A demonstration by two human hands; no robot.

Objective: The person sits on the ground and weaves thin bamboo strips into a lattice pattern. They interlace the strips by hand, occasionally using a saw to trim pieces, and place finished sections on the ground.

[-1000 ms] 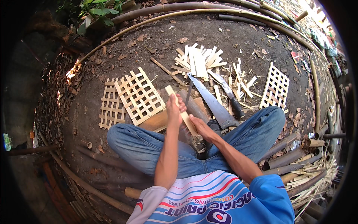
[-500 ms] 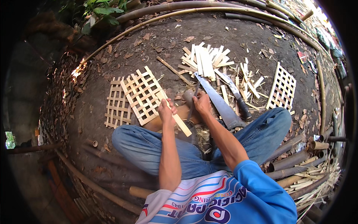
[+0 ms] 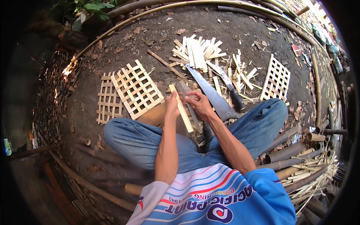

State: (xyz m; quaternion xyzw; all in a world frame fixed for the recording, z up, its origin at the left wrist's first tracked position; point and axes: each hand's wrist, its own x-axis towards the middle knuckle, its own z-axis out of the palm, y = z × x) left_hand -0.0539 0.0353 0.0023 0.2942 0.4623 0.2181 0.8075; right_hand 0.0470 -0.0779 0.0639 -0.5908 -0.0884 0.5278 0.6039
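Note:
My left hand [image 3: 172, 105] is closed around a pale, flat bamboo strip [image 3: 183, 114], held lengthwise and tilted over my lap. Beside it lies a long, flat grey-brown blade [image 3: 193, 116], its far end wider. The fingers of my right hand [image 3: 198, 102] are bent and pinched at the blade's right edge; their tips are partly hidden. Under my hands, a brown bamboo piece [image 3: 152, 115] shows between my knees. To the left, a woven bamboo lattice panel [image 3: 137, 90] overlaps a second lattice panel [image 3: 107, 98].
A handsaw [image 3: 210, 93] and a dark-handled long knife [image 3: 230, 88] lie right of my hands. Beyond them is a pile of bamboo strips [image 3: 195, 52]. Another lattice panel [image 3: 275, 78] lies past my right knee. Bamboo poles [image 3: 288, 157] lie at the right.
The strip in my left hand has swung more upright and nearer my right hand. The blade has tilted the other way, now lying alongside the strip. The whole view has shifted slightly.

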